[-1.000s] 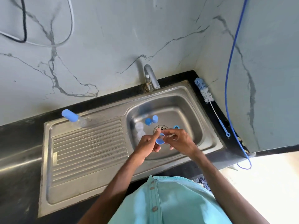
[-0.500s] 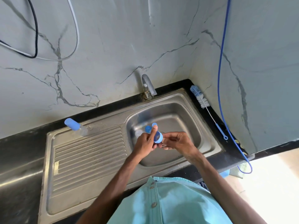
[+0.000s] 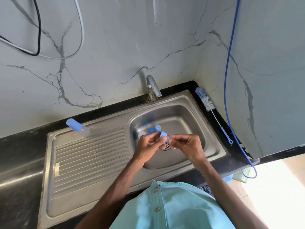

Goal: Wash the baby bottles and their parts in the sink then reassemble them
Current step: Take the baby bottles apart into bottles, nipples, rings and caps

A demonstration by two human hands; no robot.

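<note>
Over the steel sink basin (image 3: 189,123), my left hand (image 3: 148,146) pinches a small blue collar ring (image 3: 163,134). My right hand (image 3: 186,146) pinches a clear teat (image 3: 168,138) that sits in that ring. Behind the hands, a blue cap (image 3: 158,128), a blue ring (image 3: 151,130) and a clear bottle part (image 3: 142,134) lie in the basin. A clear baby bottle with a blue cap (image 3: 76,126) stands at the back of the draining board.
The tap (image 3: 152,86) rises behind the basin. A blue and white bottle brush (image 3: 206,103) lies on the black counter to the right, beside a hanging blue cord (image 3: 227,96). The ribbed draining board (image 3: 89,161) stretches left. Marble walls close the corner.
Both hands have lifted the blue ring a little over the drain. The ring has turned, and my right fingers now pinch the clear teat at it. The camera tilted slightly.
</note>
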